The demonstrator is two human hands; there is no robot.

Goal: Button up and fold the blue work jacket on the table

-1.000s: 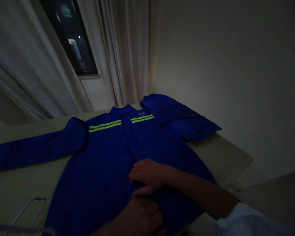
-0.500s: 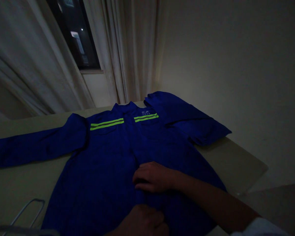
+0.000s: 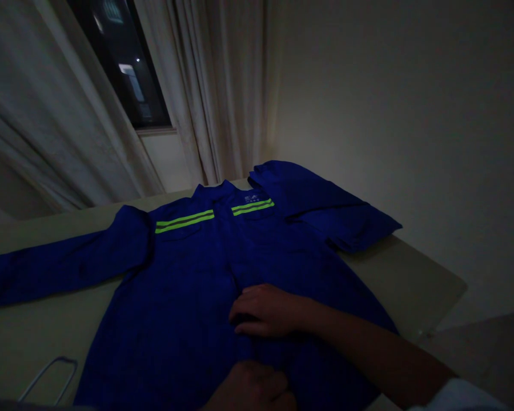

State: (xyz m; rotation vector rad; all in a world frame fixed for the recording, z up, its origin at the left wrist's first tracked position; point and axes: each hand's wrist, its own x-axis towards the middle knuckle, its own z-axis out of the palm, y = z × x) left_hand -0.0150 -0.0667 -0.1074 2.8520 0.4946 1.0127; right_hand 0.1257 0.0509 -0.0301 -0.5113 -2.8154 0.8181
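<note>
A blue work jacket (image 3: 175, 297) lies spread face up, with yellow-green striped bands across the chest and a small white print above one of them. My right hand (image 3: 263, 311) rests on the front opening at mid-body, fingers curled and closed on the cloth. Closer to me, at the bottom of the view, my left hand (image 3: 255, 388) is also closed over the same front edge; its fingertips are hidden. One sleeve stretches out to the left, while the other is folded over at the right. The jacket's lower hem is out of view or in shadow.
The pale table (image 3: 428, 274) carries the jacket, and its corner shows at the right. A thin, light wire loop (image 3: 62, 361), perhaps a hanger, lies at the lower left. Behind are curtains (image 3: 205, 91), a dark window (image 3: 128, 68) and a plain wall (image 3: 389, 103).
The view has shifted slightly, so the wire loop sits lower in the picture. Both hands keep nearly the same place on the jacket front.
</note>
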